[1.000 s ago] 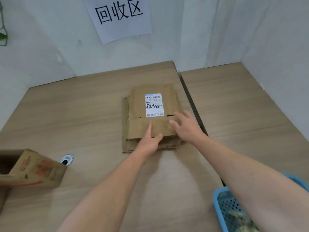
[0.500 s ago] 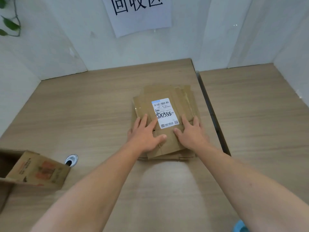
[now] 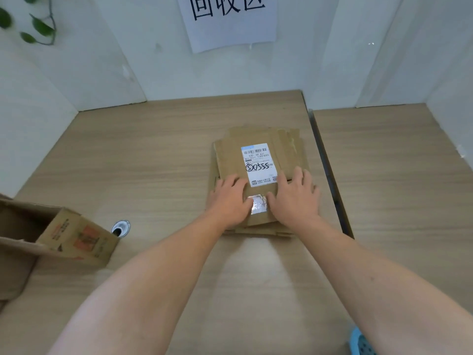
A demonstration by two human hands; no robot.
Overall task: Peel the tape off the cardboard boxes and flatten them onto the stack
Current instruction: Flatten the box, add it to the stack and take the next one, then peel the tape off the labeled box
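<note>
The flattened box (image 3: 230, 160) lies on top of the stack (image 3: 290, 137) on the desk (image 3: 153, 162), and we reckon it's light, stiff-ish cardboard that springs at the folds, so flat palms or a pinch at an edge suit it. Our left hand (image 3: 230, 198) and right hand (image 3: 294, 198) press on its near half, fingers (image 3: 299, 175) straight, holding nothing. We can't tell how far the shiny tape (image 3: 258, 204) runs under them, can't count the stack's layers, and the open box (image 3: 64, 239) at left is cut off.

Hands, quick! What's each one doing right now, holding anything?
Left hand: open, fingers flat on the flattened box, holding nothing.
Right hand: open, fingers flat on the same box, holding nothing.
</note>
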